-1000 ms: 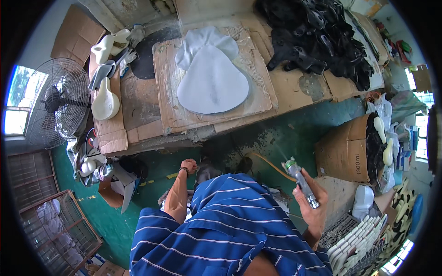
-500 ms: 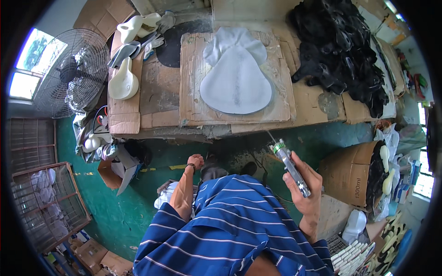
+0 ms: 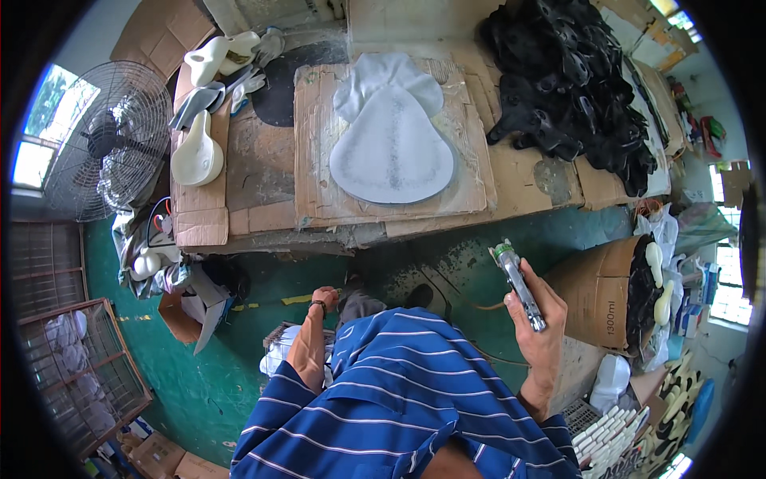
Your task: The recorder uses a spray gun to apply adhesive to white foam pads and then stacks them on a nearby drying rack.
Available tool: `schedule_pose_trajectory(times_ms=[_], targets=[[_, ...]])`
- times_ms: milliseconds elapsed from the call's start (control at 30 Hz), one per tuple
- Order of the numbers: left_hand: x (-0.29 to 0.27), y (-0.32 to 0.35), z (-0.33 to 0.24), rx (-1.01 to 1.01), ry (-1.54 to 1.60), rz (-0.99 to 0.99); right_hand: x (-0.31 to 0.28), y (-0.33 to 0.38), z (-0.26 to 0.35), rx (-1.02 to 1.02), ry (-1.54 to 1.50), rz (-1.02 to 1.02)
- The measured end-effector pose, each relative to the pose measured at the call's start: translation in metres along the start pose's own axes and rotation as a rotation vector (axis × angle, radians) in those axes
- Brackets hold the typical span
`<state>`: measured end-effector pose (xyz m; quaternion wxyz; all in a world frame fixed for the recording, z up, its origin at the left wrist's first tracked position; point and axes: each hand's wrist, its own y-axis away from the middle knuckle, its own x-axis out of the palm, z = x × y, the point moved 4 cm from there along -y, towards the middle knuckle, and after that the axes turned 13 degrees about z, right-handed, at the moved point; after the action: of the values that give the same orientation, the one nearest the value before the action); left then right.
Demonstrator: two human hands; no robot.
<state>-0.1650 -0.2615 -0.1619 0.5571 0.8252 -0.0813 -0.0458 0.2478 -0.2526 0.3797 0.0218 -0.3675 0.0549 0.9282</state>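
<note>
My right hand (image 3: 544, 319) is closed round a metal spray gun (image 3: 517, 283) with a green ring near its front end. I hold it off the table's front edge, its front pointing up and toward the table. My left hand (image 3: 325, 297) hangs low on the left with its fingers curled and nothing visible in them; a dark band circles the wrist. On a cardboard sheet (image 3: 315, 191) lies a pale, saddle-shaped pad (image 3: 391, 152), with grey speckling down its middle and round its edge. Loose light fabric (image 3: 387, 80) spreads out at its narrow far end. Neither hand touches the pad.
Black moulded-looking pieces (image 3: 574, 88) are heaped on the table's right. Cream saddle-shaped shells (image 3: 198, 156) and grey gloves (image 3: 247, 86) lie on the left, near a large fan (image 3: 108, 140). A cardboard carton (image 3: 590, 299) stands right of my right hand. A hose (image 3: 499, 359) runs below.
The spray gun and my right hand have shifted slightly right and down, away from the table edge. The pad now shows more grey speckling near its rim. The whole view has turned slightly.
</note>
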Motion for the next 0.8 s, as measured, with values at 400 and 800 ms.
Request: schedule_pose_trajectory(times_ms=[400,800], targets=[[0.018,-0.014,-0.027,0.064,0.029,0.060,-0.002,0.025,0.006,-0.042,-0.080,0.170],[0.028,0.001,-0.033,0.043,-0.120,0.080,-0.002,0.036,-0.007,0.125,-0.135,0.020]])
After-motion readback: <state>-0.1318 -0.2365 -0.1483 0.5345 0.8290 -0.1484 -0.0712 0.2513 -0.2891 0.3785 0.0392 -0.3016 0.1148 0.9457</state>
